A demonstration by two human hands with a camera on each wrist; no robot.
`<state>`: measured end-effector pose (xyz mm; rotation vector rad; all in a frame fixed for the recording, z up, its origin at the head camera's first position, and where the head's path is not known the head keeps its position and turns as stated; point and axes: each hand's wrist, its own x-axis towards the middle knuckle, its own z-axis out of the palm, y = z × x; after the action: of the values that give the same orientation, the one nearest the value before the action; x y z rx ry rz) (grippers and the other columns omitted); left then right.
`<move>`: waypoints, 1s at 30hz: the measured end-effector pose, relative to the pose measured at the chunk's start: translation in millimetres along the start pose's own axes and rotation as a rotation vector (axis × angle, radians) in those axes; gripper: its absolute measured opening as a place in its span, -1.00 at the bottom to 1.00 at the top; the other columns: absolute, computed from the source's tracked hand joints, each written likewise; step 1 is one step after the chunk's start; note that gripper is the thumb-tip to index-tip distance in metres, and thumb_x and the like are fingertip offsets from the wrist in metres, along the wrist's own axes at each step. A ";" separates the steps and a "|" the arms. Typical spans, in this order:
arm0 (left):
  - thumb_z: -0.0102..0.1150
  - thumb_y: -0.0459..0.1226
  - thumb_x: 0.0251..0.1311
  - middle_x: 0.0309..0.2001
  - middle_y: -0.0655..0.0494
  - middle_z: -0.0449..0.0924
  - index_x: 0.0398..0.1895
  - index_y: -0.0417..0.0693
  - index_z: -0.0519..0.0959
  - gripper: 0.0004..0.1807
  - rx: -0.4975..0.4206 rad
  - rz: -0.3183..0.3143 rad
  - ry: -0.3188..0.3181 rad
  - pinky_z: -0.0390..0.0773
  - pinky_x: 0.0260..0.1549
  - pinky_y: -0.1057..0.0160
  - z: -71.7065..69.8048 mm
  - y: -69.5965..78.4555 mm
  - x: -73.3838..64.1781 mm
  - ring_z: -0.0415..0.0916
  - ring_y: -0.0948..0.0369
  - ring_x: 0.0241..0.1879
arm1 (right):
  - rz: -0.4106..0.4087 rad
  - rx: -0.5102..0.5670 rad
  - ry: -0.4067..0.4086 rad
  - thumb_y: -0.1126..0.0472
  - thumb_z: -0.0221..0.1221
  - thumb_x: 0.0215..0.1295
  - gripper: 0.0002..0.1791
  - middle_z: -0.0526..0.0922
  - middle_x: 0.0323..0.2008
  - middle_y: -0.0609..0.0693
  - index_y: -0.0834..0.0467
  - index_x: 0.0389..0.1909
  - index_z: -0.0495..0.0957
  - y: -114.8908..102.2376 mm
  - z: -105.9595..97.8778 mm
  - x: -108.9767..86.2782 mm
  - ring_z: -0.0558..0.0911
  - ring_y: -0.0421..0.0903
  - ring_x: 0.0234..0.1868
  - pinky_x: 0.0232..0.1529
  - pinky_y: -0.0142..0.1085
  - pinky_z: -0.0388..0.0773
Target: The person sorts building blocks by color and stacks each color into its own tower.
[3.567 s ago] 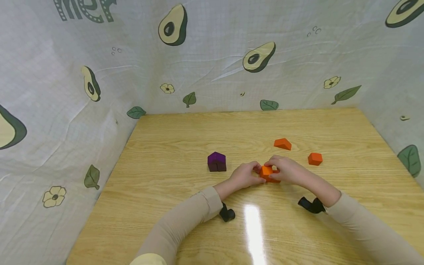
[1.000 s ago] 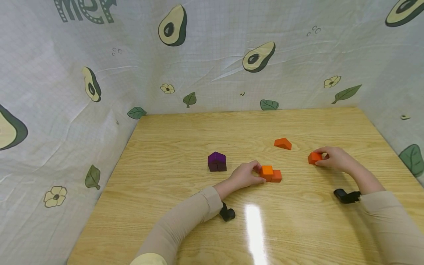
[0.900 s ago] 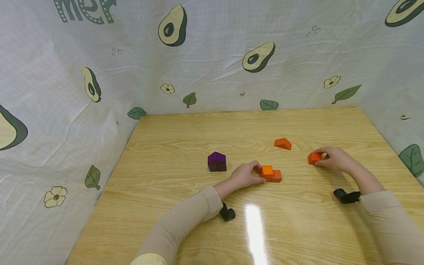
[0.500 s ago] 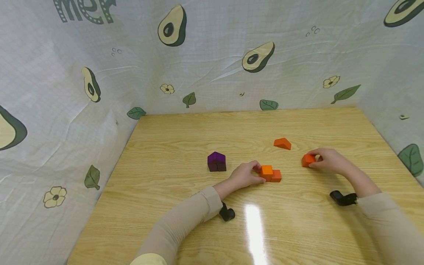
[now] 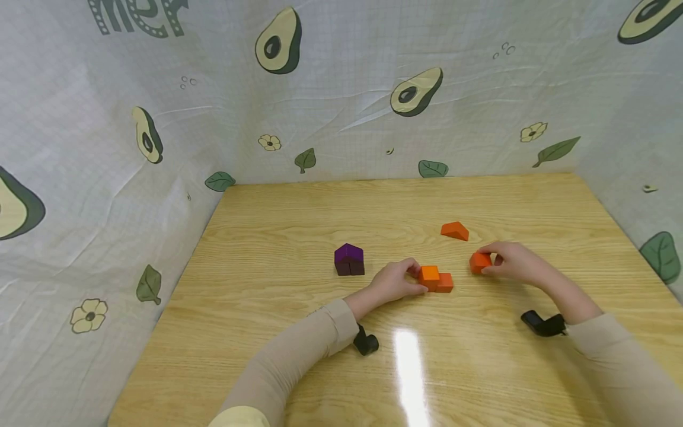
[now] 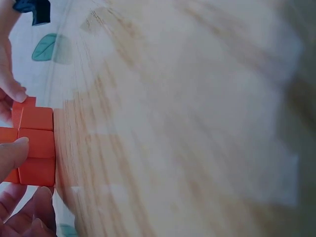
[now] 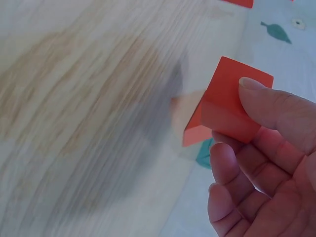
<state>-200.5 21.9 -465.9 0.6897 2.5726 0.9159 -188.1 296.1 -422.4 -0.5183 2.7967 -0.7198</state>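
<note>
My left hand (image 5: 395, 281) grips the left side of a small group of orange blocks (image 5: 429, 277), thumb in front and fingers behind. One block of the group stands higher; a lower one (image 5: 444, 283) sits against its right side. In the left wrist view the left thumb (image 6: 12, 155) presses on the blocks' near faces. My right hand (image 5: 516, 261) pinches a single orange block (image 5: 480, 263) between thumb and fingers, a short way right of the group. The right wrist view shows this orange block (image 7: 234, 101) tilted in the fingers, over a shadow on the table.
An orange wedge-shaped block (image 5: 455, 230) lies behind the group. To the left stands a purple block house (image 5: 349, 261) with a peaked top on dark blocks. The wooden table (image 5: 256, 219) ends at a patterned cloth (image 5: 341, 124) behind and at the sides.
The right hand left the group, took hold of the separate orange block at the right, and has moved it leftward and slightly nearer. The left hand has stayed on the group.
</note>
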 end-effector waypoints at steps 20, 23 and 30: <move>0.32 -0.02 -0.03 -0.18 0.27 0.55 -0.20 0.10 0.47 -0.64 -0.003 -0.004 -0.003 0.41 -0.24 0.43 -0.3 0.4 0.4 0.45 0.35 -0.25 | -0.147 -0.019 0.020 0.23 0.30 0.04 -0.61 0.60 -0.24 0.08 0.34 -0.11 0.53 -43.2 8.1 2.0 0.47 -0.10 -0.35 -0.38 -0.32 0.42; 0.32 -0.02 -0.03 -0.18 0.26 0.56 -0.20 0.10 0.48 -0.64 -0.007 -0.002 -0.003 0.41 -0.24 0.43 -0.3 0.5 0.4 0.45 0.35 -0.24 | -0.169 -0.016 0.017 0.24 0.31 0.03 -0.62 0.58 -0.29 0.02 0.33 -0.13 0.54 -47.8 10.5 3.1 0.44 -0.11 -0.37 -0.40 -0.34 0.39; 0.33 -0.02 -0.04 -0.18 0.26 0.56 -0.19 0.08 0.48 -0.63 -0.013 0.000 -0.001 0.41 -0.24 0.43 0.4 0.0 1.3 0.46 0.35 -0.23 | -0.198 -0.028 0.013 0.27 0.30 0.02 -0.66 0.59 -0.29 0.02 0.31 -0.17 0.55 -51.5 18.4 7.3 0.43 -0.13 -0.38 -0.40 -0.36 0.39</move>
<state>-201.4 22.8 -466.4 0.6858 2.5637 0.9318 -175.0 243.2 -413.3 -0.8075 2.7975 -0.7241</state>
